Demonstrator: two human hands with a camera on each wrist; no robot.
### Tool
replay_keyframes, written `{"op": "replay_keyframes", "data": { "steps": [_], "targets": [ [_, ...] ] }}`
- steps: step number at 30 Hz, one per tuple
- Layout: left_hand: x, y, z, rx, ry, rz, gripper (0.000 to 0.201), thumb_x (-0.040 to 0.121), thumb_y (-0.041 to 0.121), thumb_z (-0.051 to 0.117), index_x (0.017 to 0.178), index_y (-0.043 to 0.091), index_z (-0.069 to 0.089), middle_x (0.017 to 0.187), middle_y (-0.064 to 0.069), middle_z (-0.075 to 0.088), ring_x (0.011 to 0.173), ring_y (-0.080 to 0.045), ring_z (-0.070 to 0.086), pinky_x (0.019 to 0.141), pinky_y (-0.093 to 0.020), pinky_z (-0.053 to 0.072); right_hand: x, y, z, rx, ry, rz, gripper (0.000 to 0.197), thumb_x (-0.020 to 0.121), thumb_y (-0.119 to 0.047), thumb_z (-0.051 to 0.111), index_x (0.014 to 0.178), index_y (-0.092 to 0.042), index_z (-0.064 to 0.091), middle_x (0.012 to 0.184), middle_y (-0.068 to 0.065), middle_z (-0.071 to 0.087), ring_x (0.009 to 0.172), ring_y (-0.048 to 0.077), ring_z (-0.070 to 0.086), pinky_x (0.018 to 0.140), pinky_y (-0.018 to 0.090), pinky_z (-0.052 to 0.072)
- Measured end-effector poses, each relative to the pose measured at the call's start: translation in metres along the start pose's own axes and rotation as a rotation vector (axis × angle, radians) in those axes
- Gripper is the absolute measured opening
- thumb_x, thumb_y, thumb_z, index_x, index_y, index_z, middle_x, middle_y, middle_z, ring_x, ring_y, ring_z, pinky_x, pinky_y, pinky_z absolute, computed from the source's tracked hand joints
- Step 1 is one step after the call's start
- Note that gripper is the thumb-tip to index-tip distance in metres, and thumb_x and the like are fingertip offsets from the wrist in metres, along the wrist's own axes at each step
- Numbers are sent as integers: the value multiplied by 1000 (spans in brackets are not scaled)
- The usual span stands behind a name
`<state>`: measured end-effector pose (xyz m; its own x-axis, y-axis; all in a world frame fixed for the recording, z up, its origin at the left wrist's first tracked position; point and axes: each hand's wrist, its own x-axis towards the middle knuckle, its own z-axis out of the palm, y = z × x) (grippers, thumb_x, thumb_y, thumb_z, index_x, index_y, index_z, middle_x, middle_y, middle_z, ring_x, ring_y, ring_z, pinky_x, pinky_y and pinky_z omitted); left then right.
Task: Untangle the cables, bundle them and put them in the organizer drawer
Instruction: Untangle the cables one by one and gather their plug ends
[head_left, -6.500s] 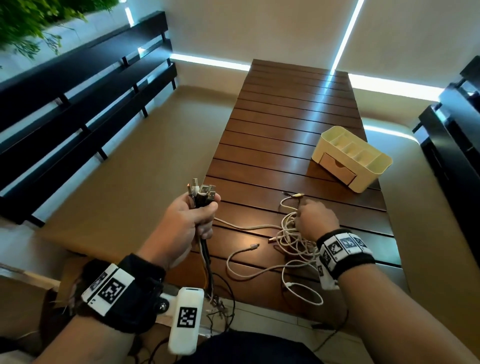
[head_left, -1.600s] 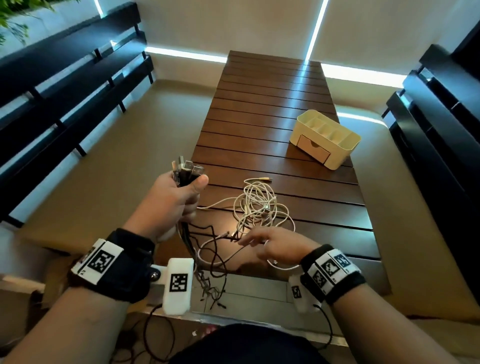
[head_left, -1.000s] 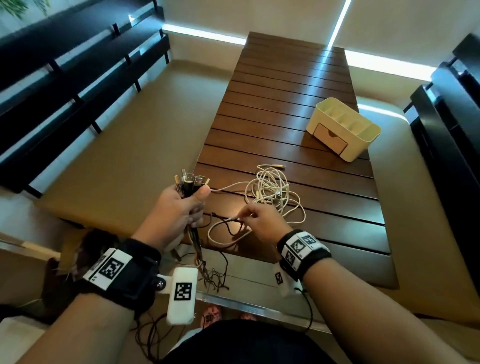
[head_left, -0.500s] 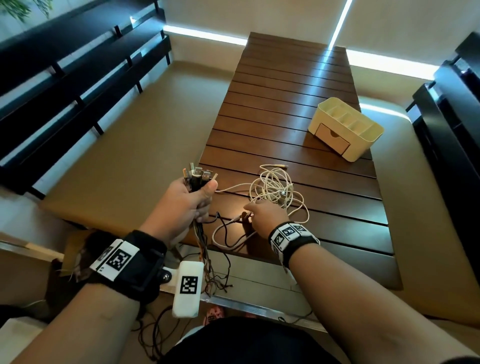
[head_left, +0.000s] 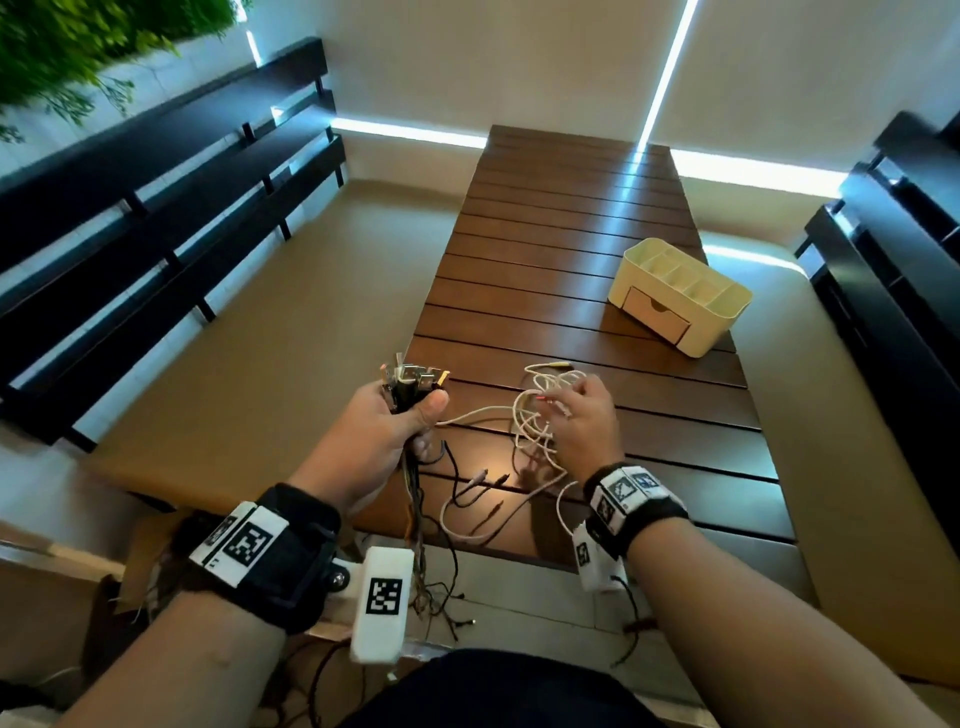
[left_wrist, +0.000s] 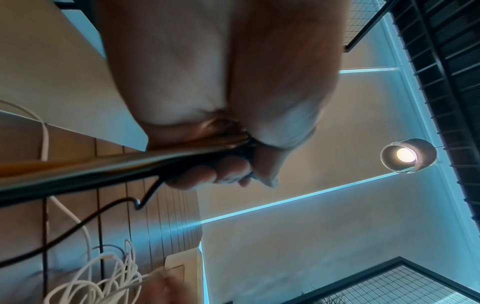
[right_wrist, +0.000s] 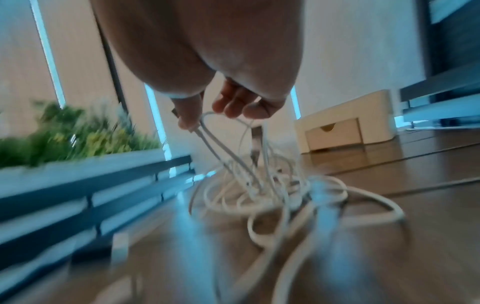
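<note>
- Head view: a white cable tangle (head_left: 535, 421) is seen on the near part of the slatted wooden table (head_left: 561, 249), its loops partly lifted off the slats by the right hand (head_left: 582, 421).
- The right hand's thumb and fingers are curled round a few white strands near a connector, as shown in the right wrist view; the strands (right_wrist: 221, 148) run steeply down from the fingertips (right_wrist: 233, 107) into the heap.
- A bunch of cable plugs (head_left: 410, 382) is clenched in the left hand (head_left: 384, 431), held nearly upright, plugs pointing up and away, with the dark leads (head_left: 421, 519) hanging down past the near table edge.
- One white lead is stretched between the left fist and the tangle, running roughly left to right.
- Risk, as judged: if the strands are pulled up while loops are crossed, knots could be tightened rather than freed.
- Risk, as judged: the dangling dark leads could be snagged on the table edge, or the whole heap dragged off the near side.
- The cream organizer (head_left: 680, 296) stands far right, well apart, its small drawer (head_left: 657, 314) closed.
</note>
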<state>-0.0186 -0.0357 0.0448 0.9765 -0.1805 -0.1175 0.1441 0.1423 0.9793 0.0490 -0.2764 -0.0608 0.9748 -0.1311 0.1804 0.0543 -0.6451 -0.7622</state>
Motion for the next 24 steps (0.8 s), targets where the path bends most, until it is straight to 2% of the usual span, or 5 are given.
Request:
{"op": "replay_keyframes", "data": {
  "steps": [4, 7, 15, 18, 24],
  "targets": [
    [6, 4, 8, -11, 3, 38, 26, 84, 27, 65, 96, 7, 54, 60, 4, 48, 54, -11, 46, 59, -29, 45, 36, -46, -49, 260, 289, -33, 5, 92, -24, 70, 96, -22, 73, 102, -2, 53, 97, 19, 56, 92, 43, 52],
    [9, 6, 15, -69, 17, 55, 23, 84, 25, 64, 96, 7, 56, 63, 2, 53, 58, -13, 51, 62, -31, 48, 46, -77, -79, 370, 378, -90, 7, 97, -31, 61, 92, -35, 59, 95, -2, 65, 87, 17, 62, 82, 41, 55],
    [16, 4, 26, -104, 36, 79, 17, 87, 24, 62, 93, 9, 56, 65, 2, 56, 58, -13, 53, 63, -33, 48, 9, -59, -70, 408, 158, 152, 11, 96, -24, 62, 91, -25, 52, 87, 2, 69, 76, 22, 64, 73, 41, 56],
    [20, 3, 30, -103, 69, 84, 12, 94, 17, 60, 100, 7, 59, 67, 2, 56, 60, -13, 52, 62, -30, 49, 5, -61, -73, 444, 132, 149, 16, 94, -11, 64, 92, -24, 54, 94, 0, 67, 87, 17, 66, 82, 34, 55],
    [34, 1, 41, -37, 118, 98, 7, 97, 12, 60, 100, 8, 64, 69, 2, 57, 61, -12, 54, 65, -33, 49, -1, -71, -71, 525, 104, 47, 23, 91, -2, 67, 99, -23, 61, 94, 0, 76, 95, 13, 72, 90, 40, 58]
  ]
}}
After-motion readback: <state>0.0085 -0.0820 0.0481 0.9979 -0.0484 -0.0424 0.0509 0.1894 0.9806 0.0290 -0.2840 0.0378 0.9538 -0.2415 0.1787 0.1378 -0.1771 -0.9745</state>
